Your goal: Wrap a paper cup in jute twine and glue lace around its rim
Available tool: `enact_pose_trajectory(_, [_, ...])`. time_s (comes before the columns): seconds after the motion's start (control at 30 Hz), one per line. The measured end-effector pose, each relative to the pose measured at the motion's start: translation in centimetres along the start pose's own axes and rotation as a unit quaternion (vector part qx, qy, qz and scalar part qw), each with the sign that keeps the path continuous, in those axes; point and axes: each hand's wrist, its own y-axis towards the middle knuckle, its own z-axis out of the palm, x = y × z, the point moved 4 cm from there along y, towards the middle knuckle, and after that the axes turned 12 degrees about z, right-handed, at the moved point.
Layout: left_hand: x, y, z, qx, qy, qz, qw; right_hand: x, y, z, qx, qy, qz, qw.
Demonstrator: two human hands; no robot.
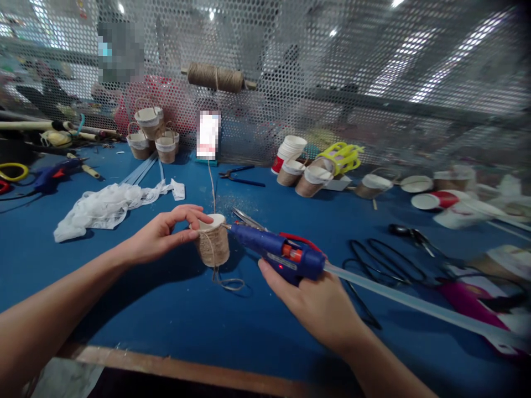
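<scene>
A paper cup wrapped in twine stands on the blue table before me, its white rim bare. My left hand grips the cup's rim at the left, thumb outside and fingers over the top. In my right hand is a blue glue gun, with a long clear glue stick sticking out of its back. The gun's nozzle is at the cup's upper right edge; whether it touches cannot be told. A strand of twine runs up behind the cup, and a loose loop lies at its base.
White lace lies to the left, near a second glue gun. Finished twine cups stand at the back left, others at the right. Pliers, scissors and a black cable lie around. A twine roll hangs on the mesh.
</scene>
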Motion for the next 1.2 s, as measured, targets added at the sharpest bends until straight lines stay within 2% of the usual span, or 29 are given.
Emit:
enact_pose_trajectory(0.13, [0.1,-0.1,-0.1,0.008,-0.004,-0.006,1.000,-0.5,-0.1,0.4,0.026,0.112,0.096,0.989])
enact_pose_trajectory(0.2, [0.1,-0.1,-0.1,0.008,-0.006,-0.010,1.000,-0.8,-0.3,0.6,0.029,0.134,0.133,0.981])
enact_pose_trajectory(0.37, [0.3,-0.1,-0.2,0.002,-0.009,-0.011,1.000,-1.0,-0.4,0.8,0.057,0.082,0.038,0.994])
enact_pose_trajectory(0.43, [0.3,-0.1,-0.2,0.000,-0.009,-0.009,1.000,-1.5,-0.4,0.9,0.090,0.121,0.073,0.986])
enact_pose_trajectory(0.6, [0.3,-0.1,-0.2,0.007,-0.006,-0.004,1.000,-1.9,-0.2,1.4,0.162,0.243,0.240,0.926])
enact_pose_trajectory(0.7, [0.3,-0.1,-0.2,0.006,-0.005,-0.004,1.000,-1.7,0.0,1.4,0.170,0.295,0.330,0.881])
enact_pose_trajectory(0.77, [0.3,-0.1,-0.2,0.006,-0.006,-0.004,1.000,-1.7,0.1,1.2,0.163,0.312,0.367,0.861])
enact_pose_trajectory(1.0, [0.3,0.0,-0.2,0.009,0.002,-0.004,1.000,-1.5,0.0,1.0,0.167,0.382,0.382,0.825])
enact_pose_trajectory(1.2, [0.3,0.0,-0.2,0.007,-0.008,-0.003,1.000,-1.4,-0.2,1.1,0.156,0.398,0.372,0.824])
